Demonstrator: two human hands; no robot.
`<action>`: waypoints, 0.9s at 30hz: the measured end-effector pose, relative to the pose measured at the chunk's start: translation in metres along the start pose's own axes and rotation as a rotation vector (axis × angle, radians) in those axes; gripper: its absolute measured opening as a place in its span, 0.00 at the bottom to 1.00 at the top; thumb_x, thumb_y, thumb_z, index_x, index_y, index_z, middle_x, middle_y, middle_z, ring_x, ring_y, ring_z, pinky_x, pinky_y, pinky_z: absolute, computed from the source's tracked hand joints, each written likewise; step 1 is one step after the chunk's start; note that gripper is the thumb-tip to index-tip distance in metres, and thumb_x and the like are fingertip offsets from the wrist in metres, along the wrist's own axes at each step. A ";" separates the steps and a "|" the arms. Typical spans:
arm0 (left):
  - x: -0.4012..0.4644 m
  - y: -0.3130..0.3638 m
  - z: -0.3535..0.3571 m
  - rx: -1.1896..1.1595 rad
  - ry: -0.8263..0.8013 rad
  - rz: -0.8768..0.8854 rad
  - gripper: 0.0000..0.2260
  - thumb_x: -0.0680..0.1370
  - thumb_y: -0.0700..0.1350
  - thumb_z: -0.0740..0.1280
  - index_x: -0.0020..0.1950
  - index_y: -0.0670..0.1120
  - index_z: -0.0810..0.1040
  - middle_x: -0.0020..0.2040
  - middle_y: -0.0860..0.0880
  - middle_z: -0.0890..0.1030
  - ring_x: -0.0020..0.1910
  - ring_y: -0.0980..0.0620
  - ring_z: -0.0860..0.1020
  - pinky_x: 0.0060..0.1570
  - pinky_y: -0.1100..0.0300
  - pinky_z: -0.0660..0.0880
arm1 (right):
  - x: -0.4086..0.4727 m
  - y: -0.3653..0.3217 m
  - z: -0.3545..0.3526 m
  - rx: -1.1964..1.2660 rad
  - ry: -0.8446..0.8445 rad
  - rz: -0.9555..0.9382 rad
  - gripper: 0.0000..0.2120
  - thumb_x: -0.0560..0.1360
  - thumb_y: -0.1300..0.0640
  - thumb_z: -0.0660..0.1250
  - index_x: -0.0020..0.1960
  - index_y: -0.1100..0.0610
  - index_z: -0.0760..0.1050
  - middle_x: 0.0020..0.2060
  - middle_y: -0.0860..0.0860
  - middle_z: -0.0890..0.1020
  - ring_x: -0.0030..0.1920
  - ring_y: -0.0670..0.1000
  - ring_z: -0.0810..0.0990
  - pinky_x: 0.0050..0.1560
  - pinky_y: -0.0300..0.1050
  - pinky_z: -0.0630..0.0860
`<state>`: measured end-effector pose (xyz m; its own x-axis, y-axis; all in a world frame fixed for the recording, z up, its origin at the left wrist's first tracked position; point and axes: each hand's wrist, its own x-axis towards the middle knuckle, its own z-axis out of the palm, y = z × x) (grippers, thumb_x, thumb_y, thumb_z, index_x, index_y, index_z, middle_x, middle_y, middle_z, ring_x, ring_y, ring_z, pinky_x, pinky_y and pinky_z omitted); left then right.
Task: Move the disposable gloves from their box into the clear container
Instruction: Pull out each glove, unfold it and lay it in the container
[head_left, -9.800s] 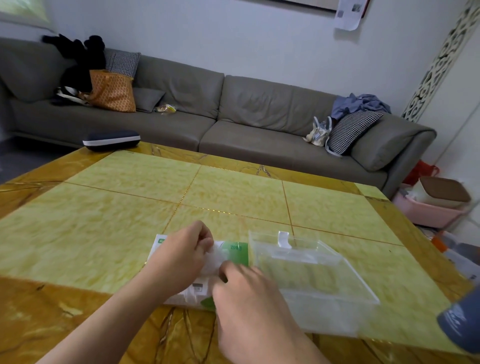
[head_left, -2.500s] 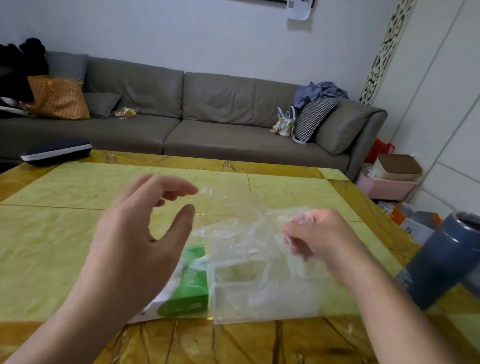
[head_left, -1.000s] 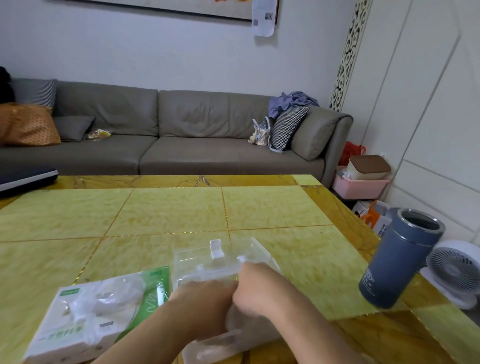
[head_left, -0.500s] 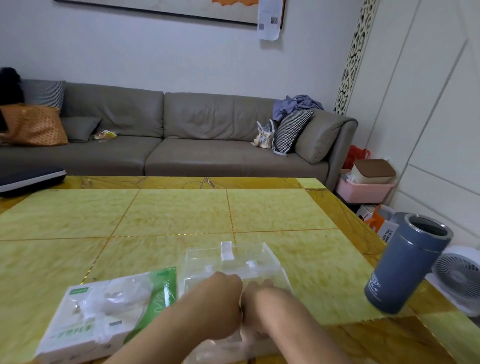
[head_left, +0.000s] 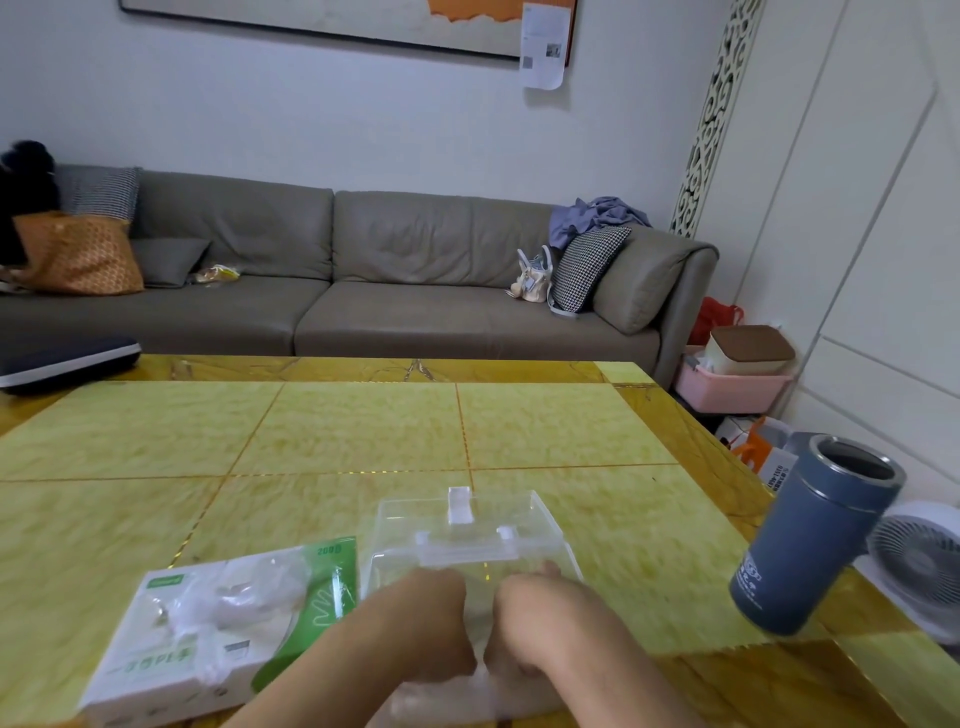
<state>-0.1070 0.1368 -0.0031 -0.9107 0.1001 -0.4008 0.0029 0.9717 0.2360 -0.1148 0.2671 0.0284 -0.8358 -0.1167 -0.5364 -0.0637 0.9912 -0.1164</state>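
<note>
Yellow table (head_left: 363, 431), glove box (head_left: 218, 623) printed "200"

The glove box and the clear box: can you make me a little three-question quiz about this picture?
1. True or false: the glove box lies to the left of the clear container.
2. Where are the left hand and right hand? A) on the mug B) together at the container C) on the sofa
3. Fill in: the blue mug has no ____ on top.

Key: 1 true; 2 B; 3 lid.
</note>
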 end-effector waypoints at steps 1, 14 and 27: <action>0.000 -0.002 0.000 -0.007 0.017 0.007 0.19 0.75 0.51 0.71 0.64 0.48 0.77 0.61 0.48 0.81 0.58 0.47 0.81 0.54 0.54 0.80 | 0.002 0.000 0.003 -0.005 0.014 -0.009 0.21 0.80 0.60 0.66 0.72 0.60 0.75 0.79 0.59 0.65 0.78 0.52 0.66 0.68 0.48 0.71; -0.009 -0.010 0.001 -0.067 0.263 0.046 0.10 0.79 0.49 0.61 0.52 0.47 0.79 0.51 0.47 0.81 0.47 0.45 0.83 0.48 0.49 0.81 | -0.014 -0.011 0.006 -0.058 0.318 -0.111 0.05 0.77 0.61 0.63 0.45 0.53 0.68 0.57 0.55 0.82 0.58 0.59 0.83 0.47 0.45 0.71; -0.067 -0.082 -0.028 -0.624 0.710 0.178 0.07 0.79 0.43 0.69 0.49 0.56 0.82 0.41 0.63 0.82 0.40 0.61 0.81 0.40 0.68 0.75 | -0.020 -0.039 0.004 0.114 0.594 -0.201 0.10 0.76 0.57 0.60 0.46 0.48 0.79 0.40 0.44 0.80 0.40 0.49 0.80 0.40 0.46 0.80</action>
<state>-0.0580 0.0450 0.0289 -0.9565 -0.1164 0.2675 0.1319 0.6454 0.7524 -0.0939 0.2302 0.0402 -0.9756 -0.2122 0.0560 -0.2194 0.9368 -0.2727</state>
